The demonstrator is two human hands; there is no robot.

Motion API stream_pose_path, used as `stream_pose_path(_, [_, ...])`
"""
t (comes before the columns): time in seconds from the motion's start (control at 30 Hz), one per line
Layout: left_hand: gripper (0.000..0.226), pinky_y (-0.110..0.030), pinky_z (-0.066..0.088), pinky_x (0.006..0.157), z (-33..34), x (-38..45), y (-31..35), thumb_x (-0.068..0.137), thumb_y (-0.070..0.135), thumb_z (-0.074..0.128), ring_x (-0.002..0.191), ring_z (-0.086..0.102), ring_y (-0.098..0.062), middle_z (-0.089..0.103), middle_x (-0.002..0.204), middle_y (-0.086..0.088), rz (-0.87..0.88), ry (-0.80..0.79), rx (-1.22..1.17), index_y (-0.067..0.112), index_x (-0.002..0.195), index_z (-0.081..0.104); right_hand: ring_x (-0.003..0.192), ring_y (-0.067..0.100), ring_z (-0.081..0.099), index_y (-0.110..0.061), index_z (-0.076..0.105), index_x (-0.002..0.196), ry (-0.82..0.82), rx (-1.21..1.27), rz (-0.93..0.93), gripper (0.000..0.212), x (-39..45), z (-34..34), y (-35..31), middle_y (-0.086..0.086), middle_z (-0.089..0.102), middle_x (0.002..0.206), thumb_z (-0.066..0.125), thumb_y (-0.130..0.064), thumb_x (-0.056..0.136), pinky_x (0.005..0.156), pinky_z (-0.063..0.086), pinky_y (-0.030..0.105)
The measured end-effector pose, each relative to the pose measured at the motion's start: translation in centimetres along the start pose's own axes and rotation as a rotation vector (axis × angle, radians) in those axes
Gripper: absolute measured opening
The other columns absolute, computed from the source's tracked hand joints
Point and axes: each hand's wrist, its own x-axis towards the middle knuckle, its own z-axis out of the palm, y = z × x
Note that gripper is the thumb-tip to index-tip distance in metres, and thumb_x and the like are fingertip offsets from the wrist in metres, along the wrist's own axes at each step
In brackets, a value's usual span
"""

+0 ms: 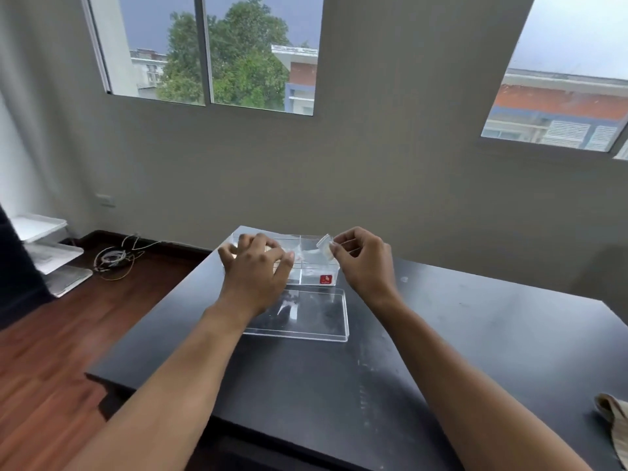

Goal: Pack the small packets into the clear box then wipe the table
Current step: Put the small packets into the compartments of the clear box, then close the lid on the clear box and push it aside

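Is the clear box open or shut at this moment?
Open. The lid lies flat on the table in front of the clear box, and the box's dividers show with nothing covering them.

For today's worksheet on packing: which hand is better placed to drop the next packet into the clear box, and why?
The right hand. It already pinches a small packet just above the open box at its right end. The left hand lies spread over the box's left part, holding no visible packet.
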Motion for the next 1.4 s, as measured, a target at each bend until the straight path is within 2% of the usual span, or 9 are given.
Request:
stream_pose_path(0.2, [0.031,-0.039,0.023,0.095,-0.1,0.0,-0.4,0.102,0.046,0.035,0.119,0.044,-0.012,0.057,0.123,0.015,-0.012,0.007,-0.111,0.036,0.112,0.063,0.082,0.012,0.069,-0.018,0.08,0.093,-0.098,-0.062,-0.079,0.015,0.2,0.0,1.0,-0.003,0.074,0.09,0.072,-0.03,0.096,0.075,0.054,0.028])
stream_pose_path(0.33, [0.023,-0.039,0.022,0.091,-0.5,-0.3,0.2,0.104,0.042,0.034,0.115,0.054,-0.009,0.068,0.11,0.018,0.085,-0.051,-0.127,0.038,0.113,0.055,0.058,0.002,0.056,-0.018,0.076,0.079,-0.177,-0.021,-0.124,0.026,-0.2,-2.1,1.4,-0.007,0.069,0.07,0.075,-0.04,0.093,0.06,0.043,0.012])
stream_pose_path(0.5, [0.022,-0.038,0.021,0.088,-0.5,-0.5,0.3,0.104,0.043,0.034,0.11,0.058,-0.011,0.073,0.097,0.017,0.09,-0.071,-0.134,0.037,0.109,0.054,0.052,0.004,0.043,-0.027,0.078,0.071,-0.626,-0.056,-0.169,0.026,-1.1,-4.6,0.8,-0.007,0.061,0.057,0.084,-0.051,0.081,0.054,0.033,0.017])
stream_pose_path(0.57, [0.022,-0.039,0.023,0.09,-0.8,-0.7,0.4,0.104,0.043,0.035,0.109,0.058,-0.009,0.07,0.1,0.018,0.09,-0.044,-0.157,0.036,0.108,0.056,0.061,0.005,0.055,-0.032,0.082,0.081,-0.787,-0.094,-0.17,0.026,-1.4,-5.1,0.2,-0.012,0.068,0.071,0.091,-0.054,0.07,0.06,0.039,0.017])
stream_pose_path(0.7, [0.024,-0.04,0.029,0.095,-2.4,-1.9,0.2,0.106,0.042,0.04,0.107,0.059,-0.005,0.068,0.101,0.02,0.12,0.052,-0.233,0.034,0.103,0.062,0.091,0.016,0.068,-0.039,0.077,0.087,-1.055,-0.21,-0.12,0.043,-2.2,-5.6,-0.3,-0.012,0.069,0.098,0.098,-0.055,0.053,0.087,0.059,0.041])
stream_pose_path(0.87, [0.017,-0.039,0.033,0.099,-5.2,-5.3,0.1,0.103,0.04,0.05,0.11,0.059,-0.004,0.064,0.113,0.02,0.228,0.103,-0.29,0.032,0.115,0.061,0.082,0.017,0.062,-0.031,0.076,0.078,-1.053,-0.256,-0.178,0.024,-2.3,-5.9,-0.4,-0.012,0.064,0.081,0.091,-0.049,0.073,0.078,0.054,0.04])
stream_pose_path(1.1, [0.067,-0.036,0.032,0.102,-7.5,-8.3,-3.1,0.075,0.07,0.073,0.114,0.055,0.003,0.061,0.124,0.023,0.269,-0.021,-0.208,0.035,0.129,0.055,0.069,0.004,0.059,-0.02,0.073,0.088,-1.078,-0.026,-0.085,0.011,-2.0,-6.9,-0.8,-0.009,0.071,0.076,0.083,-0.026,0.089,0.068,0.047,0.02])
stream_pose_path(1.27, [0.032,-0.04,0.034,0.097,-6.8,-8.3,-4.8,0.085,0.071,0.062,0.094,0.065,0.0,0.068,0.098,0.027,0.339,-0.159,-0.191,0.041,0.094,0.07,0.081,0.008,0.066,-0.035,0.077,0.099,-1.031,-0.155,-0.146,0.035,-2.3,-6.1,-1.1,-0.013,0.073,0.09,0.094,-0.045,0.07,0.076,0.055,0.028])
stream_pose_path(1.4, [0.026,-0.04,0.038,0.091,-6.5,-8.5,-4.7,0.092,0.06,0.062,0.085,0.063,-0.003,0.065,0.088,0.023,0.372,-0.11,-0.194,0.035,0.083,0.067,0.069,-0.001,0.063,-0.03,0.076,0.078,-1.041,-0.255,-0.164,0.018,-2.6,-5.2,-0.9,-0.021,0.07,0.071,0.091,-0.039,0.076,0.065,0.05,0.018])
